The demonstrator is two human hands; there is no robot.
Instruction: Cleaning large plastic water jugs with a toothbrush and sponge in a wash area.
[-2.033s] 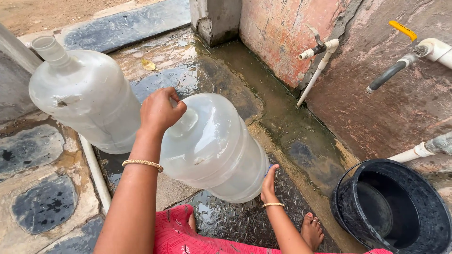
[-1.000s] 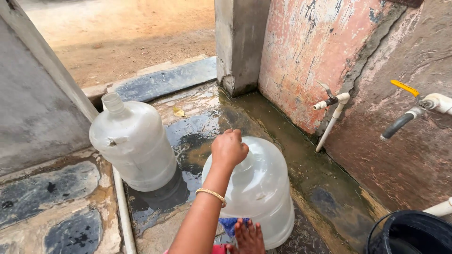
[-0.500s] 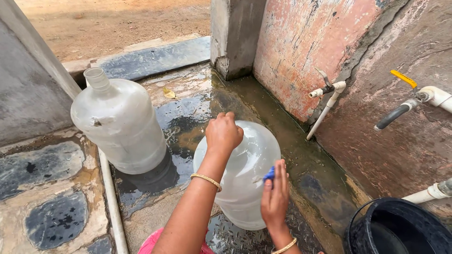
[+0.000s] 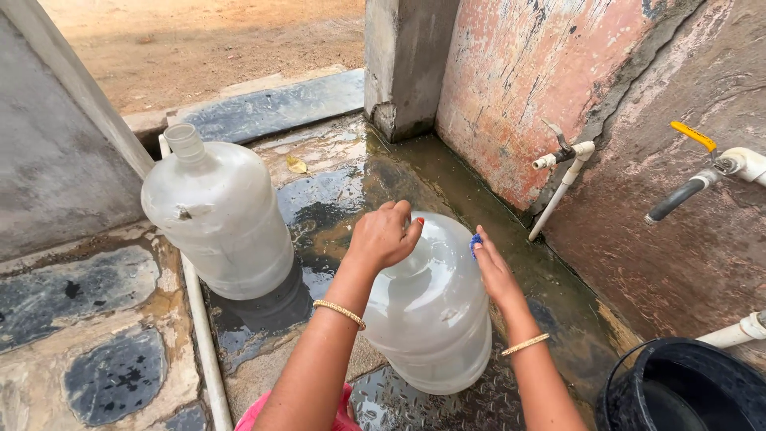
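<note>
A large clear plastic water jug [image 4: 435, 315] stands upright on the wet stone floor in front of me. My left hand [image 4: 384, 234] is closed over its neck at the top. My right hand [image 4: 492, 267] presses against the jug's right shoulder and holds a small blue object [image 4: 475, 242], seemingly a cap, at its fingertips. A second, similar jug [image 4: 217, 215] stands uncapped to the left, apart from both hands.
A black bucket [image 4: 692, 391] sits at the bottom right. Two taps [image 4: 558, 156] [image 4: 690, 187] stick out of the right wall. A white pipe [image 4: 199, 327] runs along the floor on the left. A concrete pillar [image 4: 407, 60] stands behind.
The jug has been set upright from a tilt. My right hand has come up from its base to its shoulder with the blue object. My left hand stays on the neck.
</note>
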